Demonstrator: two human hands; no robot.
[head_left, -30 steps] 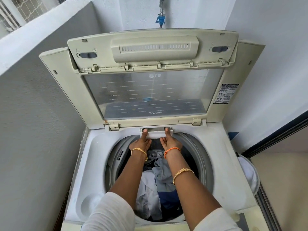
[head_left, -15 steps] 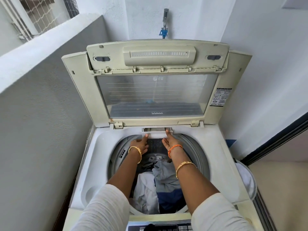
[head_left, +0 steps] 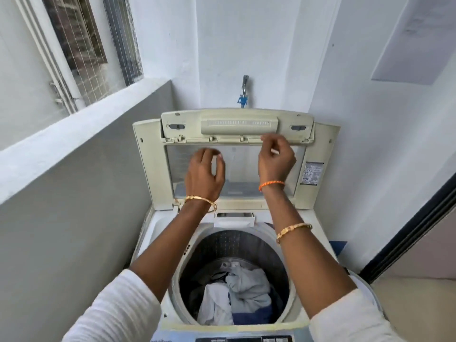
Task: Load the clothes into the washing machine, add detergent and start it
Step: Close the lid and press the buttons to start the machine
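Progress: the clothes (head_left: 237, 302) already lie in the drum, so loading looks done; judging by the drawer's position, the detergent step seems finished or nearly so; closing the lid and starting the cycle remain.
Washing machine (head_left: 158, 233): a top loader in the lower centre of the frame; its cream lid (head_left: 150, 169) stands upright and open against the back wall.
Load: a loose heap of white, pale grey and dark blue cloth at the bottom of the drum, low in the frame; the drum is far from full.
Detergent drawer (head_left: 234, 220): a small white tray at the back rim of the opening, centre of the frame; it appears slightly out, though whether it holds detergent cannot be told.
Left hand (head_left: 203, 177): raised in front of the lid's window, fingers loosely curled, gripping nothing.
Right hand (head_left: 276, 161): raised near the lid's upper edge, fingers spread and bent, empty; not clearly touching the lid.
Control panel (head_left: 244, 339): only a strip shows at the bottom edge; its display cannot be read.
Next: likely bringing the lid down, then pressing start.
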